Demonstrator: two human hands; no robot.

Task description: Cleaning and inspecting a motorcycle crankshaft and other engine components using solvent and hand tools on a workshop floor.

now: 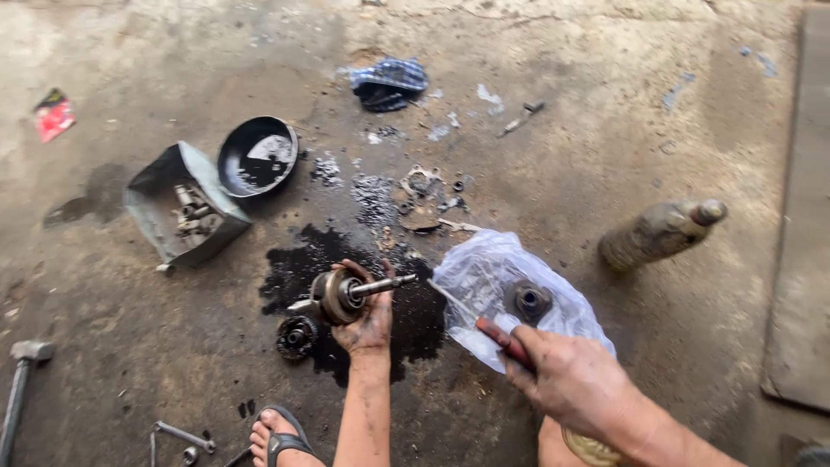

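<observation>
gripping a greasy crankshaft assembly [344, 296] from below, the left hand [370, 320] has its fingers curled around the round metal body, the shaft pointing toward 3 o'clock. it sits over a dark oil puddle [298, 264] on the concrete floor [605, 156], near the middle of the view. just at its 7 o'clock a round bearing-like part [296, 336] lies in the oil. the right hand [575, 380] at 5 o'clock is clenched on a red-handled screwdriver [501, 339], the blade reaching toward 10 o'clock over a clear plastic bag [493, 277]. on the bag rests a dark round metal piece [530, 300]. at 3 o'clock a dusty bottle [657, 232] lies on its side. toward 10 o'clock stand a black round pan [256, 156] and, touching it, a cut grey container [164, 186] with bolts inside. a checked rag [389, 82] lies at 12 o'clock, a hammer [22, 380] at 8 o'clock, and a sandalled foot [275, 437] at 6 o'clock.
</observation>
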